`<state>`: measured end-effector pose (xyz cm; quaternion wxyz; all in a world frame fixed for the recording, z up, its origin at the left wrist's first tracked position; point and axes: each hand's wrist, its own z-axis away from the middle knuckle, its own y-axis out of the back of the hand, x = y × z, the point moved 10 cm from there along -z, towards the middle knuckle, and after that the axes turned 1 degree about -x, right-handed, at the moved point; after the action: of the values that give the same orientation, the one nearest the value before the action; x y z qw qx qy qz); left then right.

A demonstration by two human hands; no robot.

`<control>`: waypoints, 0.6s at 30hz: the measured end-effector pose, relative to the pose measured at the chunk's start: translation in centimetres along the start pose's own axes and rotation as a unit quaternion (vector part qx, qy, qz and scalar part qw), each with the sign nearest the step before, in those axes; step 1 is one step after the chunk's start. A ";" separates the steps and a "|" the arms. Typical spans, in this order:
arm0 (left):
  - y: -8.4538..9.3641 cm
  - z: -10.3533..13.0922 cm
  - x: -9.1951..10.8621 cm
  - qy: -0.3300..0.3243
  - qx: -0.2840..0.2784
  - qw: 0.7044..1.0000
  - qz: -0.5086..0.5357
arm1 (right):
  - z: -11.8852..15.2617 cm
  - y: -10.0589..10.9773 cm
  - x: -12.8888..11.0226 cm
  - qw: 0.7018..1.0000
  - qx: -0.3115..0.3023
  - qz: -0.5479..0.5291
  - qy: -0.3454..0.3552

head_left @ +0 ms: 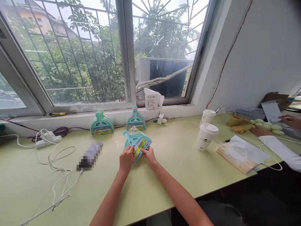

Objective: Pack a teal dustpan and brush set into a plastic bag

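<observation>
Both my hands hold a small teal dustpan (136, 138) with a yellow and blue label, tilted over the table. Clear plastic wrap sticks out around its handle. My left hand (127, 158) is closed on the lower left edge, and my right hand (150, 155) pinches the lower right edge. Behind it, a stack of similar dustpans (135, 121) stands upright against the window ledge. Another upright stack of teal dustpans (101, 122) is further left. Whether a brush sits inside the held dustpan, I cannot tell.
On the pale green table (174, 169), a blurred phone (90, 156) and white cables lie left, near a power strip (48, 139). Two paper cups (206, 137) and a tissue pack (241, 153) stand right. A co-worker's hand (261, 131) rests beside pale green oval objects (266, 126).
</observation>
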<state>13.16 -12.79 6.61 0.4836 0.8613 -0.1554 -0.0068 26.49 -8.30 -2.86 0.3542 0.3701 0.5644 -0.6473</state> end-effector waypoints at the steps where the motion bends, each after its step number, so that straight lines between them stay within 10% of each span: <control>1: 0.0 0.0 0.0 -0.001 0.000 1.000 0.002 | 0.1 0.1 0.1 1.000 0.006 -0.005 -0.006; 18: -0.9 -0.3 0.1 -0.053 0.029 0.990 0.127 | -0.7 1.3 0.2 0.999 0.035 -0.033 -0.008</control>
<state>13.52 -12.12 6.01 0.4467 0.8466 -0.2891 0.0136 27.60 -7.78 -3.76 0.3235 0.3582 0.5508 -0.6809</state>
